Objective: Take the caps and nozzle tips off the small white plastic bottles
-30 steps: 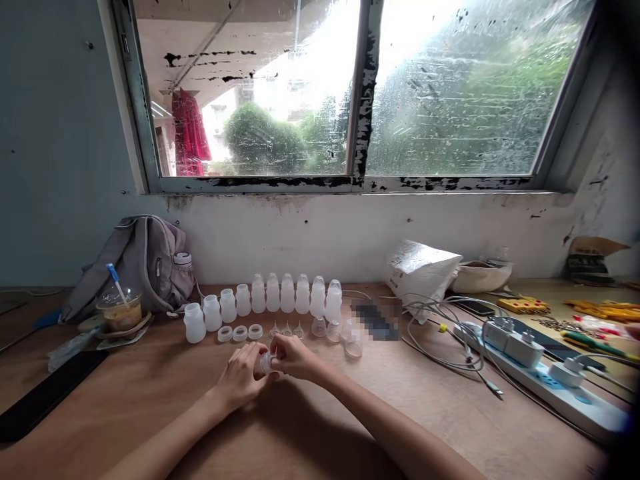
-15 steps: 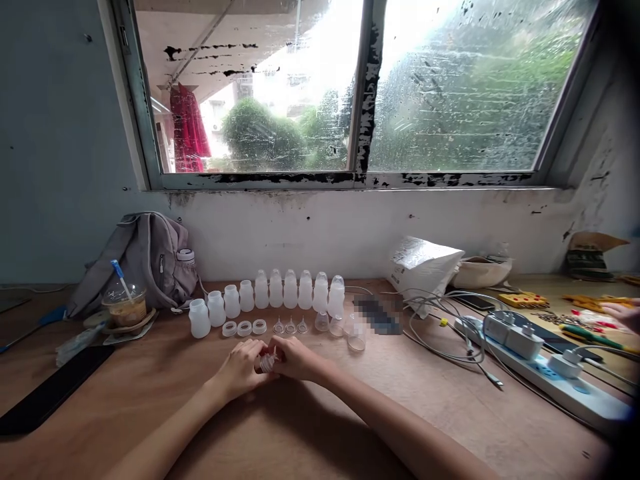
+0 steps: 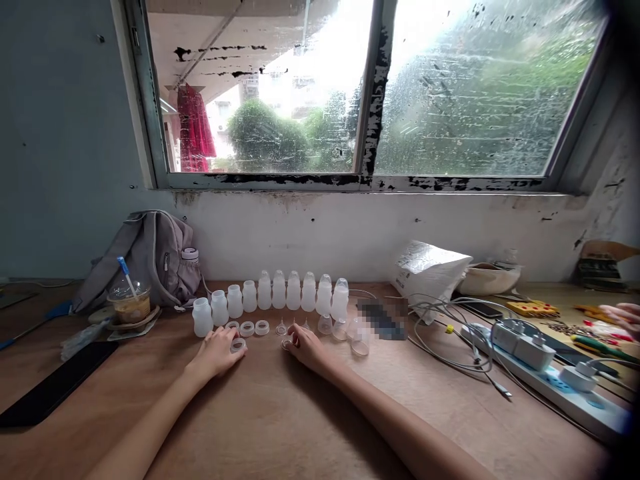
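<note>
Both hands low over the tabletop, apart from each other. Left hand holds a pale ring between thumb and fingers, just in front of the row of rings: three there, the leftmost partly hidden behind the hand. Right hand pinches a clear teat at the fingertips, near the other teats, which stand point up and are partly covered by that hand. Whether the held teat touches the wood, cannot tell. Behind, a curved line of frosted bottles, all upright: four open bottles at left, six covered bottles continuing to the right. Clear covers sit right of the right hand, in front of the last covered bottles. Far right, beyond the power strip, another person's hand shows at the edge, near a green-handled tool.
</note>
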Tool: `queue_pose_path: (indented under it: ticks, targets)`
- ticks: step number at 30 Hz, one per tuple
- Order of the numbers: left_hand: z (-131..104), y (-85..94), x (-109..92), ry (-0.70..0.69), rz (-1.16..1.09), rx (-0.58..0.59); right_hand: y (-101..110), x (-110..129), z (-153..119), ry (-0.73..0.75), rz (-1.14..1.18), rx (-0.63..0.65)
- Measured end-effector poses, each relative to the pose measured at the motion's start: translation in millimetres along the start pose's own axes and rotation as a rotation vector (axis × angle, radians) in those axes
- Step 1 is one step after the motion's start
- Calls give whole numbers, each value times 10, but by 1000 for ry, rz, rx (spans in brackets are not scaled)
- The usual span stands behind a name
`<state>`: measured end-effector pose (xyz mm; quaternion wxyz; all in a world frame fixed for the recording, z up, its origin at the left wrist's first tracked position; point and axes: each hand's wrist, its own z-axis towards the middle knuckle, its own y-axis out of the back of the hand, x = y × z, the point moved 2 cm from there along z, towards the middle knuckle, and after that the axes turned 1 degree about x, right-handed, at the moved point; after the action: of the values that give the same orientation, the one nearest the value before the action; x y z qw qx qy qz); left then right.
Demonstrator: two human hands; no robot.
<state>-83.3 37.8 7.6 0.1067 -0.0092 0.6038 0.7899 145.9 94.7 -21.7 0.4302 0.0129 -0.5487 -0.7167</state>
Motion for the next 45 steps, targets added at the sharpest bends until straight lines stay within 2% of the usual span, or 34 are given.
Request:
queue_pose_path:
  ticks: [6, 9, 17, 20, 24, 27, 31, 34, 37, 41, 45]
  targets:
    - [35, -48, 142, 112, 78, -13, -73, -13, 9, 51, 43, -18]
    - [27, -5, 136, 132, 79, -20, -82, -12, 15, 48, 35, -34]
    - [16, 93, 123, 198, 22, 53, -101, -12, 33, 20, -49, -72]
    - [7, 69, 126, 190, 27, 28, -104, -13, 44, 38, -54, -84]
    - [37, 51, 56, 130, 2, -90, -71, -1, 38, 43, -41, -79]
    - [199, 95, -71, 45, -5, -192, 5, 14, -27, 73, -48, -85]
    - [665, 218, -288, -22, 89, -281, 135, -17, -202, 136, -65, -105]
    - [1069, 278, -415, 16, 113, -339, 212, -100, -324, 125, -53, -115]
    - [1344, 244, -488, 69, 97, -365, 269, -174, -378, 85, -23, -138]
    - [1395, 146, -555, 98, 47, -370, 351, -174, -371, 64, 14, -184]
    - [1175, 184, -632, 53, -5, -404, 444, -112, -354, 71, 45, -227]
